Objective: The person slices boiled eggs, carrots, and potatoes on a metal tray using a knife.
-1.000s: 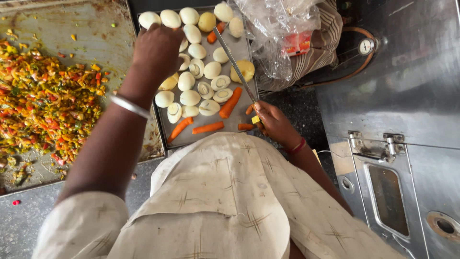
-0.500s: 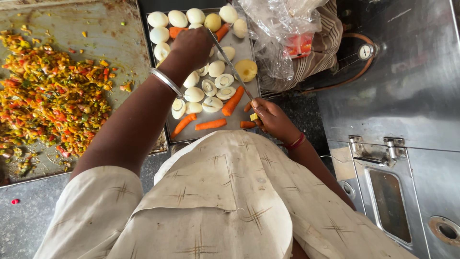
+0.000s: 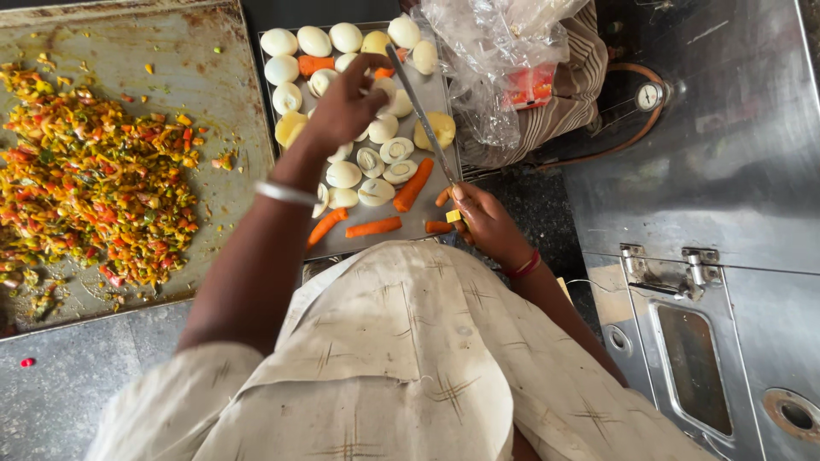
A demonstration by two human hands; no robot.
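I see the left hand (image 3: pixel 342 107) over the middle of the tray (image 3: pixel 431 85), fingers curled down among the halved eggs (image 3: pixel 376 162); whether they pinch one I cannot tell. The right hand (image 3: pixel 483 222) sits at the tray's near right corner, fingers closed on the handle of a knife (image 3: pixel 418 102), whose blade runs away across the tray toward its far edge. Carrot pieces (image 3: pixel 373 227) lie along the tray's near edge, closer to the right hand.

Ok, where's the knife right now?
The knife is in the right hand, blade slanting over the right side of the tray of halved eggs.
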